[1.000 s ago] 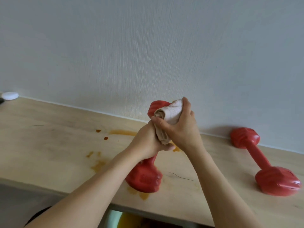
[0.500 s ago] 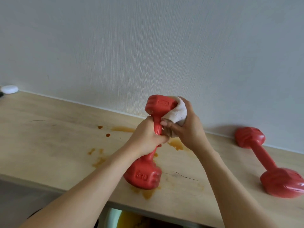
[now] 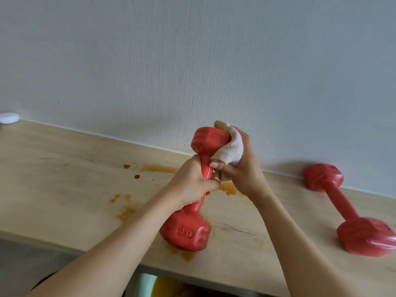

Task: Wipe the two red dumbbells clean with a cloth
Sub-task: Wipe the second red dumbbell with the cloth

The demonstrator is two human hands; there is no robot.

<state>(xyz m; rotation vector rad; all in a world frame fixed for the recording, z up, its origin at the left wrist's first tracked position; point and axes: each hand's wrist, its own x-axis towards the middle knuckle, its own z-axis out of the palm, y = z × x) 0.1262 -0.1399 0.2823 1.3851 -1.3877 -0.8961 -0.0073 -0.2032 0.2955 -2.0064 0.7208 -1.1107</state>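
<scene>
A: From the head view, where does the table (image 3: 64, 179) end?

B: Its back edge meets the wall (image 3: 192, 61); its front edge runs across the lower frame, close under the near dumbbell (image 3: 188, 228). There is bare wood to the left, marked by brown stains (image 3: 126, 211), and a stretch of wood between the two dumbbells.

A: And the hands?

B: The left hand (image 3: 190, 185) is wrapped round the handle of the near dumbbell, which stands tilted with its lower head on the table near the front edge. The right hand (image 3: 240, 168) grips a bunched white cloth (image 3: 232, 146) against the side of the raised upper head.

A: The other dumbbell (image 3: 347, 211)?

B: It lies on the table at the right, well apart, with one head by the wall and the other cut off by the frame edge.

A: Anything hard to make out?

B: A white round object (image 3: 8, 117) at far left is half cropped. Below the table's edge something yellow (image 3: 171, 286) shows, but I cannot tell what. The left hand hides the middle of the handle.
</scene>
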